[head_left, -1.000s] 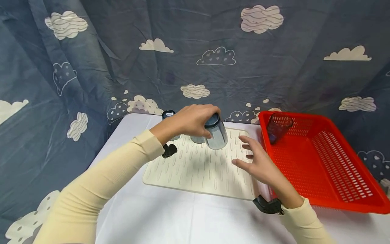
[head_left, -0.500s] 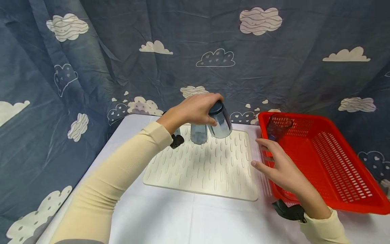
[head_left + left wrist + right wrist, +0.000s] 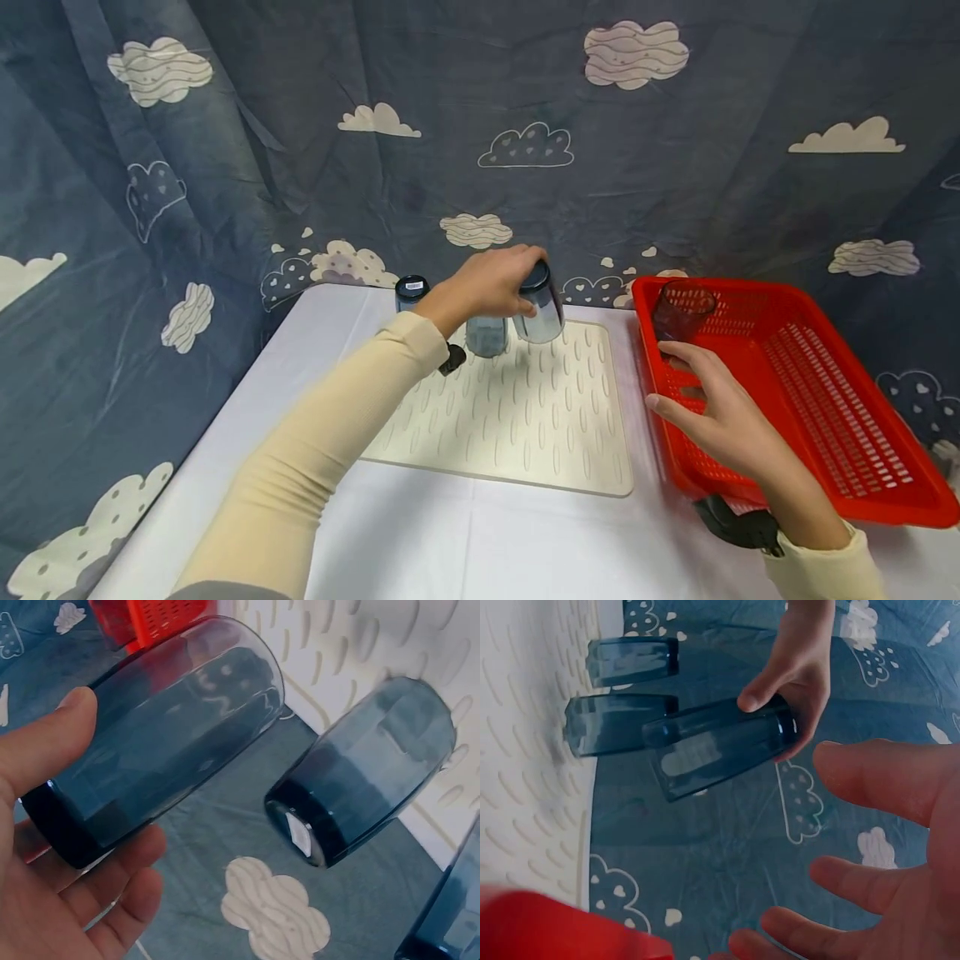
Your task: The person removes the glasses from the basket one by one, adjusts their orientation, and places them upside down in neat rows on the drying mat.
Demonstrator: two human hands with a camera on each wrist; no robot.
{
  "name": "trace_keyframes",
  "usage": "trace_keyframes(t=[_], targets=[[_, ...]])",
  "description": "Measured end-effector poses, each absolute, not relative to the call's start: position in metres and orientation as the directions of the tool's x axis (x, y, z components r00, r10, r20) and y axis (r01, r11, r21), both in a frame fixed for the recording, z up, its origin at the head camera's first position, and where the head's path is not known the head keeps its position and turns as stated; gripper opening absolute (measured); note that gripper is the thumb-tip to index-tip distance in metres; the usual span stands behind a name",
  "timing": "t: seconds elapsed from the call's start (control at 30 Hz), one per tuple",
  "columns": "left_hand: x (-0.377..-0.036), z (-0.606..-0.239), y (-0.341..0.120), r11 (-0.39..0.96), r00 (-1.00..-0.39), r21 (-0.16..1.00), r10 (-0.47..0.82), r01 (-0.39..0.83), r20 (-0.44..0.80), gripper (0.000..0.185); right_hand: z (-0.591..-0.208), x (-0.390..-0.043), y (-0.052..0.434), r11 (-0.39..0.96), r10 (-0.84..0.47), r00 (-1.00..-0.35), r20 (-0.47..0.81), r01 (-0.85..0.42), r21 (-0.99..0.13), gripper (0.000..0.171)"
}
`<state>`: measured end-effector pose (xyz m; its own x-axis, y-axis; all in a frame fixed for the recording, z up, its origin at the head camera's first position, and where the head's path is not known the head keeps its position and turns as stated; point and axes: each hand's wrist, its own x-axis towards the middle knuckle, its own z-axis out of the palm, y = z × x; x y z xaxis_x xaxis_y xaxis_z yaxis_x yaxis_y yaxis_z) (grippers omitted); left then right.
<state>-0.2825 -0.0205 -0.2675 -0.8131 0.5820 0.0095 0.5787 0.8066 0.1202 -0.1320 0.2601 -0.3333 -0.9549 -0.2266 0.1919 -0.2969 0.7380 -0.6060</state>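
The left hand (image 3: 487, 283) grips an inverted glass (image 3: 542, 305) by its base, fingers (image 3: 112, 877) curled round it, just above the far edge of the mat (image 3: 517, 417). A second glass (image 3: 486, 335) stands touching or just beside it: lowering at a tilt could knock that one over. The right hand (image 3: 716, 408), fingers spread and holding nothing, hovers over the basket (image 3: 825, 400) rim, near the cup (image 3: 678, 310) on the surface.

Blue-grey glass tumbler (image 3: 539, 306), mouth down, tilted, gripped by its base; above ridged mat
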Motion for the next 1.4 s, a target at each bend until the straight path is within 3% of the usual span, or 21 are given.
trace_keyframes(t=[0.2,0.43,0.87,1.4], targets=[[-0.287,-0.285,-0.015,0.816,-0.832,0.174,0.553,0.551,0.037,0.077,-0.338,-0.132,0.266,0.732,-0.231,-0.951,0.206,-0.309,-0.608,0.076],[-0.292,-0.31,-0.005,0.792,-0.812,0.183,0.578,0.582,0.08,0.075,-0.339,-0.135,0.266,0.736,-0.231,-0.95,0.209,-0.311,-0.601,0.077],[-0.299,-0.338,0.019,0.787,-0.791,0.092,0.611,0.61,0.017,0.078,-0.34,-0.136,0.264,0.74,-0.214,-0.967,0.14,-0.254,-0.623,0.079],[-0.307,-0.364,0.023,0.809,-0.826,0.174,0.56,0.561,0.06,0.077,-0.346,-0.133,0.267,0.753,-0.224,-0.958,0.176,-0.285,-0.594,0.076]])
